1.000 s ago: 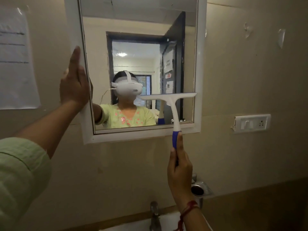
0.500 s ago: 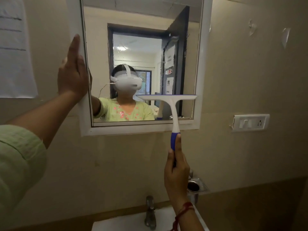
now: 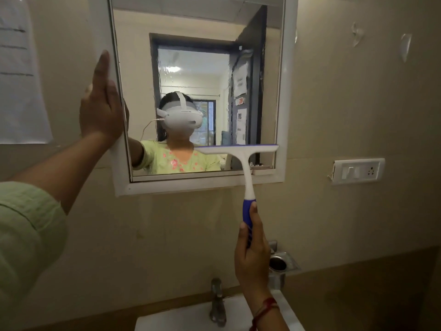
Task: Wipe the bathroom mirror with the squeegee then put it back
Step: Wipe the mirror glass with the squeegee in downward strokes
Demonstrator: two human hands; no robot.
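Note:
The white-framed bathroom mirror [image 3: 279, 91] hangs on the beige wall, its glass streaked with water in the middle. The squeegee [image 3: 247, 168] is white with a blue grip; its blade lies flat across the lower right of the glass, just above the bottom frame. My right hand [image 3: 251, 256] grips the blue handle from below. My left hand [image 3: 101, 108] presses flat, fingers up, against the mirror's left frame edge.
A white sink [image 3: 181, 317] with a metal tap [image 3: 217, 302] sits below. A steel holder [image 3: 282, 265] is fixed to the wall right of my right hand. A switch-and-socket plate [image 3: 358, 170] is on the right wall, a paper sheet [image 3: 19, 75] at left.
The squeegee blade has slid down the glass toward the bottom frame, with my right hand lower. My left hand has stayed on the frame.

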